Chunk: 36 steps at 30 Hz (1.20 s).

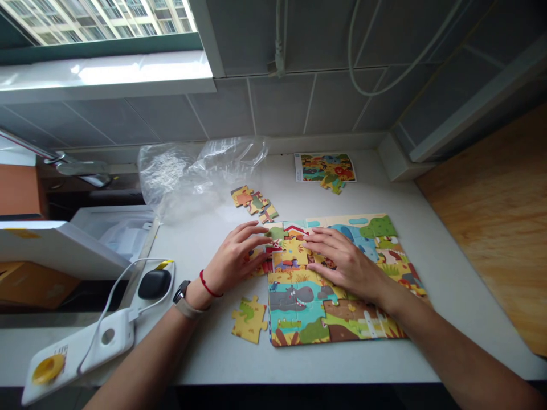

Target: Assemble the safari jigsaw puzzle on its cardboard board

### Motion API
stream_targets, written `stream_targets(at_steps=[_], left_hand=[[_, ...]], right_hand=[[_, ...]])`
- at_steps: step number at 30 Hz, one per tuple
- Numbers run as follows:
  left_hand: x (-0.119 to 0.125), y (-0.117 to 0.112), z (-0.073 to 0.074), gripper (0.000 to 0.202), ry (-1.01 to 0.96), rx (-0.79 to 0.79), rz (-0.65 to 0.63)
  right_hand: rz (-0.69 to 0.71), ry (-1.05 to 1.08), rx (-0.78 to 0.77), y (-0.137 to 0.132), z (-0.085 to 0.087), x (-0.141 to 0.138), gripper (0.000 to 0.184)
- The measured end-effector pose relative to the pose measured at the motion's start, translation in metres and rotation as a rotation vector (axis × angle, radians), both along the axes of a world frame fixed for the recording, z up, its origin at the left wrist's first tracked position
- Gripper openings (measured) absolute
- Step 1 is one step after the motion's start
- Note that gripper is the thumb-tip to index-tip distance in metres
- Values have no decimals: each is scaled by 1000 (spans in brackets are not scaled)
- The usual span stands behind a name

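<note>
A cartoon animal jigsaw puzzle [329, 310] lies half assembled on the white counter [205, 353], with a hippo in blue water near its front. My left hand [235, 256] rests at its left side, fingertips against a green piece [276, 232]. My right hand [346, 261] lies spread on the puzzle, fingers touching a yellow piece [294, 251]. A loose yellow piece [250, 320] sits left of the puzzle. Further back, a small row of pieces [253, 202] lies near a picture card [325, 168].
A crumpled clear plastic bag [200, 173] lies behind the pieces. At the left are a black earbud case [154, 283], a white power bank [81, 353] with its cable, and a white box [64, 245]. A wooden board [482, 228] stands along the right.
</note>
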State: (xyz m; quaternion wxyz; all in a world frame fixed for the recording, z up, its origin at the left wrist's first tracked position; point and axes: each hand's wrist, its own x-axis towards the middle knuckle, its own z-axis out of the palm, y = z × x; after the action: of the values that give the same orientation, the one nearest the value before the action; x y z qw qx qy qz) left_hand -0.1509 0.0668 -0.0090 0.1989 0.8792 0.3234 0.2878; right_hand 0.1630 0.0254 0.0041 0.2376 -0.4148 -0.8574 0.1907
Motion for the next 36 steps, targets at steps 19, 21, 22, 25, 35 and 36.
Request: stream_targets(at_steps=[19, 21, 22, 25, 35, 36], left_hand=[[-6, -3, 6, 22, 5, -32, 158], [-7, -2, 8, 29, -21, -63, 235], [-8, -2, 9, 32, -37, -78, 286], [-14, 0, 12, 32, -49, -106, 401], [-33, 2, 30, 63, 216, -173, -51], [-35, 2, 30, 67, 226, -168, -68]], right_hand=[[-92, 288, 22, 1, -1, -7, 25], [-109, 313, 29, 1, 0, -8, 24], [-115, 323, 31, 2, 0, -9, 22], [-124, 339, 31, 2, 1, -9, 19], [-147, 355, -2, 3, 2, -9, 17], [-154, 362, -6, 4, 3, -9, 17]])
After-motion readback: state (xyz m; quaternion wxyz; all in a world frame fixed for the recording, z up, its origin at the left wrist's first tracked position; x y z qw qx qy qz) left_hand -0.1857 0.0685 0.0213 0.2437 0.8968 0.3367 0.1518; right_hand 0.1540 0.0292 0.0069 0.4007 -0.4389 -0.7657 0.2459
